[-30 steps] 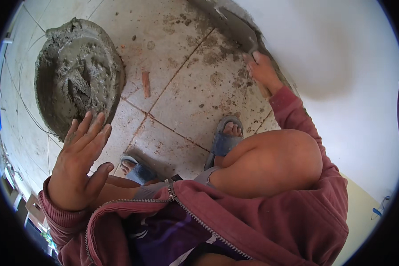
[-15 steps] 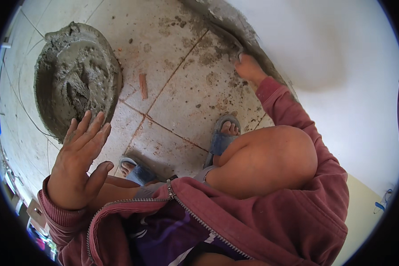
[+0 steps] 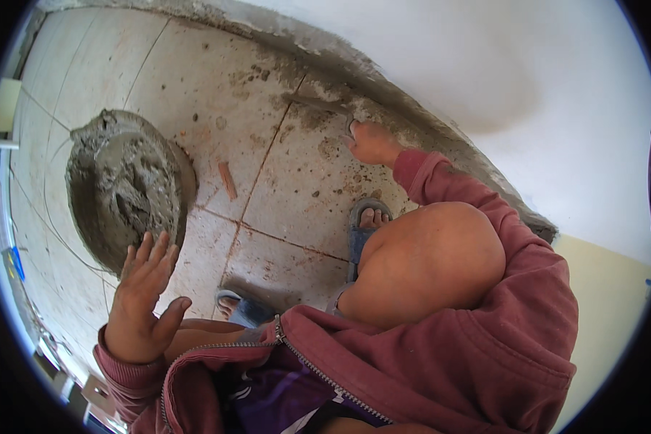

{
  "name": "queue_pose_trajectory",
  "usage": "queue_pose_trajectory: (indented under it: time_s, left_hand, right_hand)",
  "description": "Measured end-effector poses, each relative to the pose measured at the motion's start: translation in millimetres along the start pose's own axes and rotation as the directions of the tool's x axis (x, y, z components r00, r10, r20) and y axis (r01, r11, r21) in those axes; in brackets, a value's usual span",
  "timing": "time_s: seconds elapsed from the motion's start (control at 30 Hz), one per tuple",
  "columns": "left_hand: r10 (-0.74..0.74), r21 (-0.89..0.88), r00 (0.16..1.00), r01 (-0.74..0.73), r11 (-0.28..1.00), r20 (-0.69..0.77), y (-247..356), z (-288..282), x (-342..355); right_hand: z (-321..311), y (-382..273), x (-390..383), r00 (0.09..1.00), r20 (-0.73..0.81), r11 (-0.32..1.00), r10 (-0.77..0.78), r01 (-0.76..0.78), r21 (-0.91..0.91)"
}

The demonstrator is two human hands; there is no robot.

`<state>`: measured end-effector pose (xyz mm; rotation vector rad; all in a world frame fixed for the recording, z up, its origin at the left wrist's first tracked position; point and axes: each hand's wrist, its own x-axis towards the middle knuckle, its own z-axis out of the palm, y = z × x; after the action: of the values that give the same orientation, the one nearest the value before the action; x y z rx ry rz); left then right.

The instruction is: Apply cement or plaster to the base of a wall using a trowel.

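My right hand [image 3: 373, 142] is closed around the handle of a trowel [image 3: 317, 104]. Its thin grey blade lies low over the tiled floor, pointing left beside the mortar strip [image 3: 405, 108] at the foot of the white wall. Whether the blade touches the floor I cannot tell. My left hand [image 3: 143, 307] is raised over my left knee, fingers stretched and thumb apart, with nothing in it. Just beyond its fingertips stands a round tub [image 3: 188, 170], its rim crusted with grey. Wet grey mortar [image 3: 134, 181] fills it, with a rough hollow in the middle.
A reddish-brown fragment [image 3: 227, 180] lies on the floor tiles [image 3: 282, 195] between tub and wall. Mortar crumbs and splashes dot the tiles. My sandalled feet are below, and a thin cable [image 3: 59, 220] curves left of the tub.
My right hand has drawn the trowel leftward, out from the wall's foot onto the tiles. The view has shifted, showing more wall base at the top. My left hand stays raised and open.
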<state>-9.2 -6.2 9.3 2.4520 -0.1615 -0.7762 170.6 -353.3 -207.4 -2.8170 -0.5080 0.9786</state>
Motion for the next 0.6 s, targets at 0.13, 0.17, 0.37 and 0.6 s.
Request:
queue_pose_trajectory:
  time_s: [0.13,0.17,0.37,0.6]
  left_hand:
    - [-0.007,-0.012,1.0,0.007,1.0,0.009,6,0,8]
    - [-0.01,-0.012,1.0,0.01,1.0,0.023,5,1,9]
    - [0.009,0.009,0.999,-0.009,1.0,0.037,6,0,15]
    - [0.061,0.015,0.997,-0.062,0.998,0.051,12,1,28]
  right_hand:
    - [-1,13,4,0.992,-0.127,0.993,0.021,-0.005,0.121]
    - [-5,17,7,0.986,-0.166,0.992,0.029,-0.008,0.125]
    - [1,35,-23,0.932,-0.342,0.975,0.12,-0.045,0.22]
    - [19,72,-14,0.952,-0.295,0.987,0.08,-0.033,0.159]
